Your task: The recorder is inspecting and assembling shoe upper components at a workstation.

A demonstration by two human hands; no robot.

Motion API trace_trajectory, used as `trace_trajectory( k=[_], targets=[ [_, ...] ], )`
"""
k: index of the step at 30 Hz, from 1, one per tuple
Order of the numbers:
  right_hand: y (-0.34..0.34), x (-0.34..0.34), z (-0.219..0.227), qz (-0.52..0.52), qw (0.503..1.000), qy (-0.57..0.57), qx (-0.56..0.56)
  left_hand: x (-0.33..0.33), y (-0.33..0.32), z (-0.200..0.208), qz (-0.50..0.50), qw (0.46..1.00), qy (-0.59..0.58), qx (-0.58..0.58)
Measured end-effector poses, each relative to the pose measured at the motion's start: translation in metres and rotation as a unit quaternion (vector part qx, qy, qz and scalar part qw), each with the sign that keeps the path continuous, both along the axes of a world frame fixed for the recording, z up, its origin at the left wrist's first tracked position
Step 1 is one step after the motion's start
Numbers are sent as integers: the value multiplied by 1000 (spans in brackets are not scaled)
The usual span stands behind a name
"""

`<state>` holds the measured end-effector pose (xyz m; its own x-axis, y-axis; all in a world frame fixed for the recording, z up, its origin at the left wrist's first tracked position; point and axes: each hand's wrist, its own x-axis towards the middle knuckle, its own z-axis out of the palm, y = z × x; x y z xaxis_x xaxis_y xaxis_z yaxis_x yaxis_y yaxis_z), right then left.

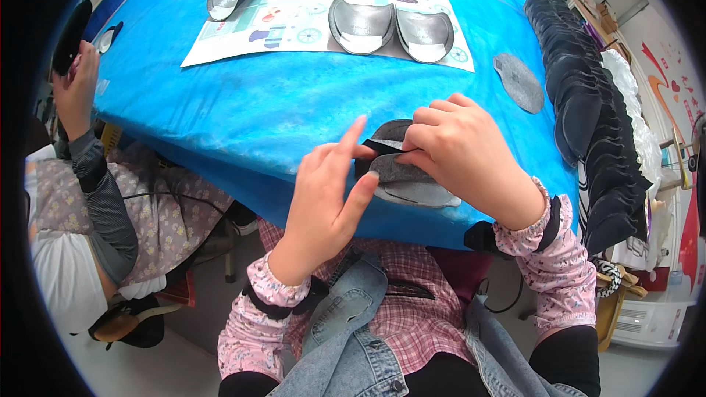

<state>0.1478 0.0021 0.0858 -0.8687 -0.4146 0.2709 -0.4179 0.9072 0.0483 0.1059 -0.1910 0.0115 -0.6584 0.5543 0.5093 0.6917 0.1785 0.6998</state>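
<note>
Crosswise, grey insole piece [408, 180], pinched by right hand [460, 151]

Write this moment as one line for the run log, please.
left hand: fingers on grey felt piece | right hand: pinching it | surface: blue table

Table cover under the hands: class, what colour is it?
Bright blue; the table cover shows best in the head view.
</note>
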Motion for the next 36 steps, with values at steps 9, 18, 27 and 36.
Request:
trace_trajectory(
  k=[9,18,27,36],
  targets=[
    [7,1,-1,-19,999,-30,4,-25,14,3,-180,945,-271,16],
    [8,2,-1,-4,999,-29,-35,-19,25,-10,-90,971,-219,40],
    [12,15,37,2,993,31,-114,-15,32,-7,-36,988,-140,48],
    [54,41,107,44,965,68,-249,-47,58,1,-322,669,-575,342]
  ],
)
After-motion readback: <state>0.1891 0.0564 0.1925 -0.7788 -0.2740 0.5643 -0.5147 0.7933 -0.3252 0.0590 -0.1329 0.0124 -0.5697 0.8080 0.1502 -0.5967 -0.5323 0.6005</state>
